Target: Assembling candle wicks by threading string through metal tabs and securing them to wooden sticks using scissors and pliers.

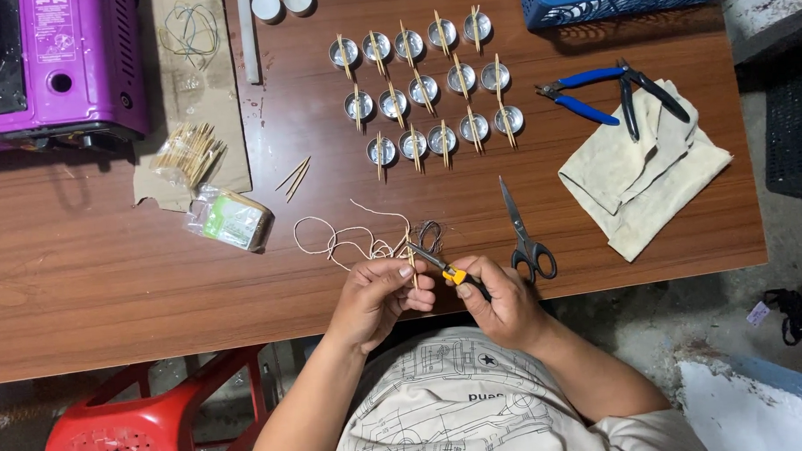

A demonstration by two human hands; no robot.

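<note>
My left hand (381, 293) pinches a thin wooden stick (411, 262) with a wick string near the table's front edge. My right hand (501, 300) grips a small yellow and black utility knife (445, 268), whose blade tip touches the stick. A tangle of white wick string (348, 239) lies just beyond my hands. Farther back stand several small metal cups (427, 89) in rows, each with a wooden stick laid across it.
Grey scissors (524, 234) lie right of my hands. Blue-handled pliers (592, 90) rest on a beige cloth (639, 177). A purple appliance (53, 69), a stick bundle (185, 153), a small packet (234, 221), a blue basket (624, 0) and a red stool (150, 421) are around.
</note>
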